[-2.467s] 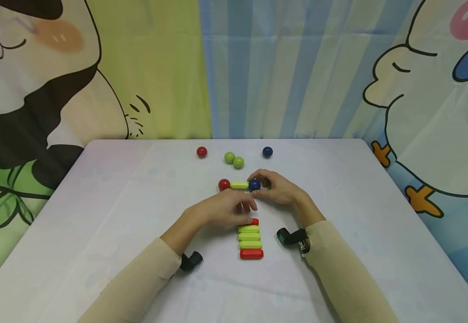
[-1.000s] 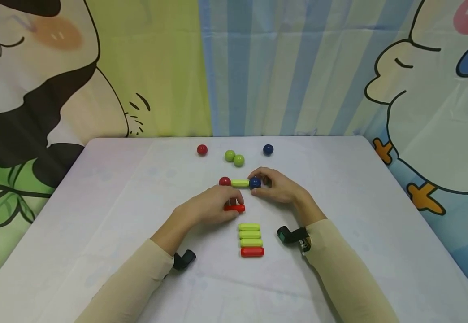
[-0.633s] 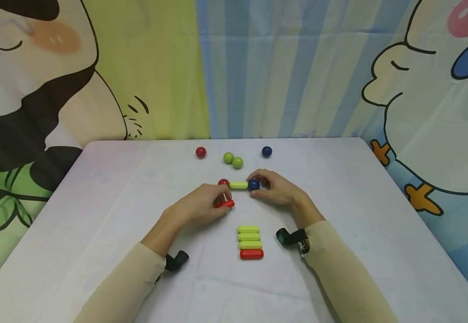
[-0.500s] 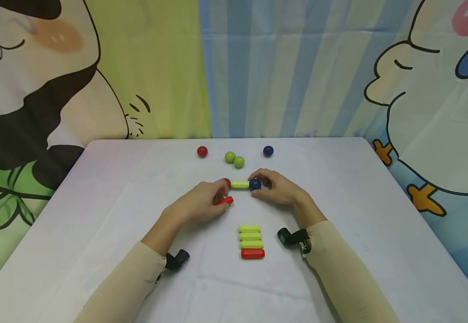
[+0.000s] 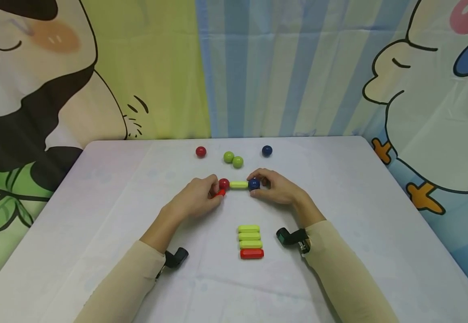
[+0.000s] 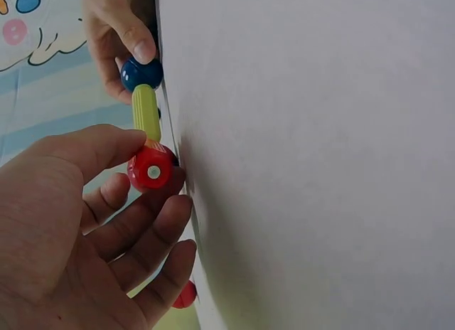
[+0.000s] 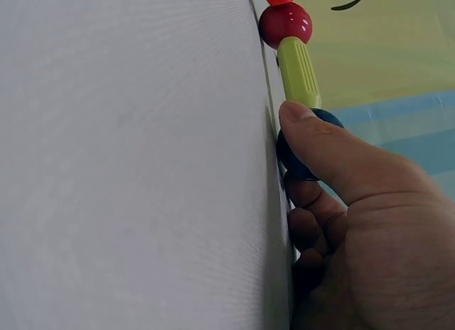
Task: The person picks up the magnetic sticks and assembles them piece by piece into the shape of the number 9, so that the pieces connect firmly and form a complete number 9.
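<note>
A short chain lies mid-table: a red ball [image 5: 223,183], a green stick [image 5: 239,184] and a blue ball [image 5: 253,183]. My left hand [image 5: 214,190] pinches a red stick [image 5: 219,193] whose end meets the red ball's near-left side. In the left wrist view my thumb and fingers curl round a round red piece [image 6: 151,170] at the end of the green stick [image 6: 146,111]. My right hand [image 5: 260,186] grips the blue ball; the right wrist view shows the thumb pressed over the blue ball [image 7: 302,156], with the green stick [image 7: 298,72] and red ball [image 7: 284,23] beyond.
Three green sticks [image 5: 249,236] and one red stick [image 5: 252,254] lie stacked side by side nearer me. At the back sit a red ball [image 5: 201,151], two green balls [image 5: 233,159] and a blue ball [image 5: 267,150]. The white table [image 5: 97,202] meets a cartoon curtain behind.
My left hand took the top red stick off the stack and carried it up and left to the red ball. My right hand stayed on the blue ball.
</note>
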Demonstrator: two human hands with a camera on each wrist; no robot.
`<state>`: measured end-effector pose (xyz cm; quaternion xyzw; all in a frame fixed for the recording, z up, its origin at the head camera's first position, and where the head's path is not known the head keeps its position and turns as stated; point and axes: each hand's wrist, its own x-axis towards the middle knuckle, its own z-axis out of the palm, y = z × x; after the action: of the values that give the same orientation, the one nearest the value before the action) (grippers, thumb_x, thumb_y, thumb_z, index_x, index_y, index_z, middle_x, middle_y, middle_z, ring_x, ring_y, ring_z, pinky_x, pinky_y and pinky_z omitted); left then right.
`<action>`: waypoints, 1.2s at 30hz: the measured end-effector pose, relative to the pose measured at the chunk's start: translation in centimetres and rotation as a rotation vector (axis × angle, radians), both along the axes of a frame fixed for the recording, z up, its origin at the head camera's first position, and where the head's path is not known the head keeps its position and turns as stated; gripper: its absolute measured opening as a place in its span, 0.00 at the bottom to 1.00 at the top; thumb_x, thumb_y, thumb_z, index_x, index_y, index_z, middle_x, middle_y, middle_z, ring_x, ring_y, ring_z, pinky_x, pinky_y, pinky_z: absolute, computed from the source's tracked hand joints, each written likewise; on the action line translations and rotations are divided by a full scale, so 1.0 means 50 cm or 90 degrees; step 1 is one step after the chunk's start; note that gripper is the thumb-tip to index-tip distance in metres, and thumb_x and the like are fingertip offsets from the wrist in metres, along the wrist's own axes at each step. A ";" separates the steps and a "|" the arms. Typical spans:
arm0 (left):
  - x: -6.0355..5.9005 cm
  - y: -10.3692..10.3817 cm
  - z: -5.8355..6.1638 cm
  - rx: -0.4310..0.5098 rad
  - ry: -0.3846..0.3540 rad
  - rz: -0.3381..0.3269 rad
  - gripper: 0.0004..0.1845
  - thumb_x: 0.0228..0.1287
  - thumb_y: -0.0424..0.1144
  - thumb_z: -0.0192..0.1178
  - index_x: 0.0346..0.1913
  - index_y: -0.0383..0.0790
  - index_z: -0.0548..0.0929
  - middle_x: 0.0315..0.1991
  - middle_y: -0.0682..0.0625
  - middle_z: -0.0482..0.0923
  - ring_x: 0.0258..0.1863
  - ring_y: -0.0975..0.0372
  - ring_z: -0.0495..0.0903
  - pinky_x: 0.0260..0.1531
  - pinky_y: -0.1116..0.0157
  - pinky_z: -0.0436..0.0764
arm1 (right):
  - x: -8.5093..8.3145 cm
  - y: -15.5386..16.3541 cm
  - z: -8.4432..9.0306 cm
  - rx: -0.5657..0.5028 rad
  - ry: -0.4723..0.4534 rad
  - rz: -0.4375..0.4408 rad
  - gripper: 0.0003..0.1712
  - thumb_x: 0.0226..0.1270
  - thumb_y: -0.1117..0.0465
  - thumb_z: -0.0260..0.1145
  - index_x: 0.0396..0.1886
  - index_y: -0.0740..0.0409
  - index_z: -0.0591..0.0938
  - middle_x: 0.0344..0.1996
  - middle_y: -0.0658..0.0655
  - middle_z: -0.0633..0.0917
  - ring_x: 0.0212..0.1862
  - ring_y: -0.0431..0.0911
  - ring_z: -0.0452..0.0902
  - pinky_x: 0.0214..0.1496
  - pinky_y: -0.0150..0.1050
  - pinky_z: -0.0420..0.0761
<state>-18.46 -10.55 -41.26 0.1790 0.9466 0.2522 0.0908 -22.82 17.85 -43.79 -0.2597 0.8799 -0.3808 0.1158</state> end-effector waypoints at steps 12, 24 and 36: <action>-0.002 -0.003 -0.006 0.011 0.003 0.012 0.10 0.70 0.44 0.64 0.40 0.45 0.74 0.28 0.50 0.76 0.29 0.59 0.75 0.31 0.64 0.74 | -0.001 -0.006 0.001 0.006 -0.006 -0.002 0.22 0.68 0.55 0.73 0.60 0.46 0.80 0.47 0.52 0.78 0.51 0.49 0.69 0.55 0.45 0.69; -0.003 0.019 -0.008 0.021 -0.005 -0.011 0.16 0.71 0.49 0.65 0.33 0.45 0.72 0.23 0.50 0.71 0.26 0.59 0.72 0.28 0.64 0.69 | 0.001 -0.004 0.003 0.006 -0.006 -0.010 0.23 0.69 0.55 0.73 0.62 0.47 0.80 0.49 0.53 0.78 0.51 0.50 0.70 0.56 0.45 0.69; -0.011 0.004 -0.009 0.017 -0.008 -0.050 0.19 0.71 0.49 0.65 0.27 0.44 0.71 0.20 0.53 0.65 0.22 0.62 0.66 0.27 0.64 0.64 | -0.001 -0.004 0.001 0.007 0.007 0.000 0.23 0.69 0.56 0.73 0.62 0.48 0.80 0.48 0.53 0.79 0.50 0.50 0.69 0.55 0.45 0.69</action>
<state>-19.02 -10.34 -41.69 0.2155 0.9349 0.2618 0.1042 -22.88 17.65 -43.72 -0.2609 0.8828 -0.3743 0.1121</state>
